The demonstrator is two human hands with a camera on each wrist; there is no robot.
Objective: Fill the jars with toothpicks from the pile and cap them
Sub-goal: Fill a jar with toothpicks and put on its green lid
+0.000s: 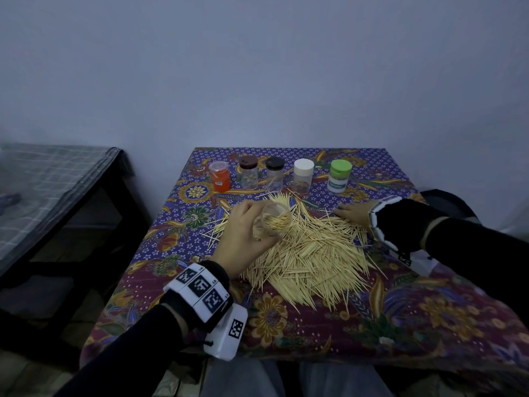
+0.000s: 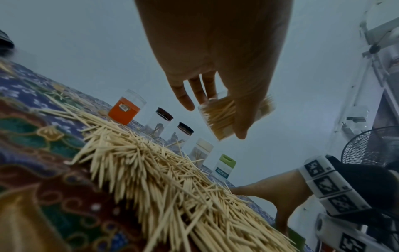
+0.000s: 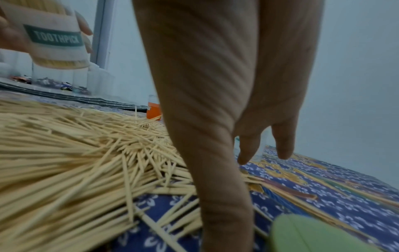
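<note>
Left hand: the left hand point(image 1: 242, 239) was seen raised over the near-left part of the pile, its fingers point(image 2: 183, 95) and thumb wrapped round an uncapped jar point(image 1: 272, 222).
Held jar: it was tilted, with its open mouth turned toward the head camera; it was packed with toothpicks, and a label reading TOOTHPICK point(image 3: 56, 38) was shown in the right wrist view.
Right hand: the right hand point(image 1: 352, 214) was laid at the far-right edge of the pile, fingers point(image 3: 248, 150) straight and spread downward; nothing was grasped.
Pile: a large pile of toothpicks point(image 1: 309, 253) was spread over the middle of the patterned tablecloth point(image 1: 429, 310).
Row of jars: five capped jars were stood along the far edge, beyond the pile: an orange jar point(image 1: 220, 176), a brown-lidded jar point(image 1: 248, 172), a black-lidded jar point(image 1: 274, 173), a white-lidded jar point(image 1: 303, 175) and a green-lidded jar point(image 1: 340, 176).
Green lid: a blurred green lid point(image 3: 306, 237) was seen on the cloth close under the right wrist camera.
Surroundings: a second table point(image 1: 57, 179) with a checked cloth was seen at the left.
</note>
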